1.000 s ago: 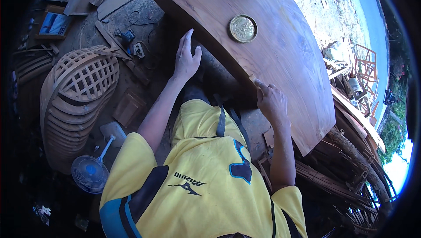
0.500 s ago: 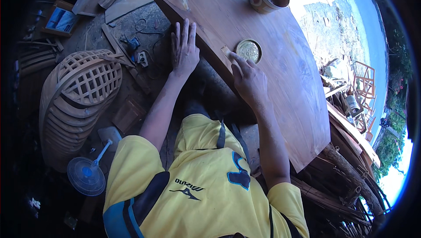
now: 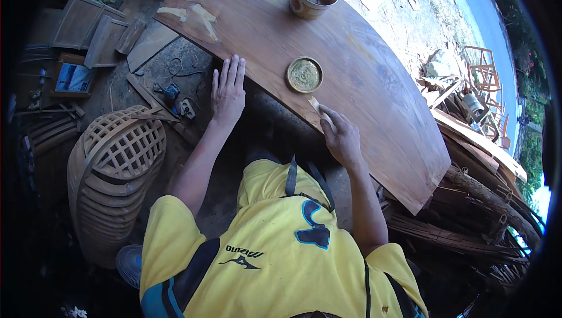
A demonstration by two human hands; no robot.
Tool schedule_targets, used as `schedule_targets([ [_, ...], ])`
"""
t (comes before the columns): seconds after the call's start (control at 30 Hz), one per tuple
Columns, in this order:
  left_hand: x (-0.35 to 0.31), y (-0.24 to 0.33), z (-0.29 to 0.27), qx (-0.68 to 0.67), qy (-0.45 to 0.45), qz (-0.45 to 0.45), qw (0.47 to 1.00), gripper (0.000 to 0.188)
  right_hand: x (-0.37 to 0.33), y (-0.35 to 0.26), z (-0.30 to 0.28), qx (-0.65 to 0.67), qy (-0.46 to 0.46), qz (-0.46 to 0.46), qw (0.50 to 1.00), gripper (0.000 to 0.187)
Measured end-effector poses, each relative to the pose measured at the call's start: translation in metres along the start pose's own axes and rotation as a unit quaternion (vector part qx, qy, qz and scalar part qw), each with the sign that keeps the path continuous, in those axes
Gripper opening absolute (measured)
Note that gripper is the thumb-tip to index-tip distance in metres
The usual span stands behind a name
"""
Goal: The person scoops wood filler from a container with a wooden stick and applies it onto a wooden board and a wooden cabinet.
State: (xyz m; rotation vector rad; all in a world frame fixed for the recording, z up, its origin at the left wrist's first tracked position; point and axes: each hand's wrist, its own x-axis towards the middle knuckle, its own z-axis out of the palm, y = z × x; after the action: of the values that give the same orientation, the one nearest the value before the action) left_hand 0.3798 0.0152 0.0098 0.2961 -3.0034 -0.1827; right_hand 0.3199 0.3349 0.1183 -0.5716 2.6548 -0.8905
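Note:
My left hand (image 3: 228,92) lies with fingers stretched out against the near edge of a brown wooden tabletop (image 3: 380,98). My right hand (image 3: 342,136) is at the same edge, further right, its fingers closed on a small flat pale strip (image 3: 316,107). The strip's tip points to the far left; whether it is wood or folded sandpaper I cannot tell. Just beyond the strip lies a round gold-coloured lid (image 3: 304,75) with smeared residue on it. Further back stands an open can (image 3: 313,2) with a stick leaning in it. Pale patches (image 3: 204,19) mark the board's far left.
On the left stands a stack of curved latticed wooden frames (image 3: 117,171). Power tools (image 3: 170,92) and cords lie on the floor, near wooden drawers (image 3: 105,40). A fan (image 3: 130,264) is at lower left. Timber and a log (image 3: 489,198) are piled on the right.
My right hand has drawn the pale strip back from beside the lid toward the board's near edge. The left hand stays at the edge. The whole view has shifted.

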Motion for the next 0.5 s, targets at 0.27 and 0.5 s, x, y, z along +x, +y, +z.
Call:
schedule_targets([
  [0.27,0.016,0.012,-0.003,0.002,-0.025,0.061,0.998,0.08,-0.04,0.012,-0.01,0.047,0.039,0.063,0.996,0.036],
  [0.5,0.026,0.016,-0.021,0.0,-0.084,0.065,0.994,0.073,-0.094,0.049,-0.015,0.102,0.102,0.123,0.982,0.036],
])
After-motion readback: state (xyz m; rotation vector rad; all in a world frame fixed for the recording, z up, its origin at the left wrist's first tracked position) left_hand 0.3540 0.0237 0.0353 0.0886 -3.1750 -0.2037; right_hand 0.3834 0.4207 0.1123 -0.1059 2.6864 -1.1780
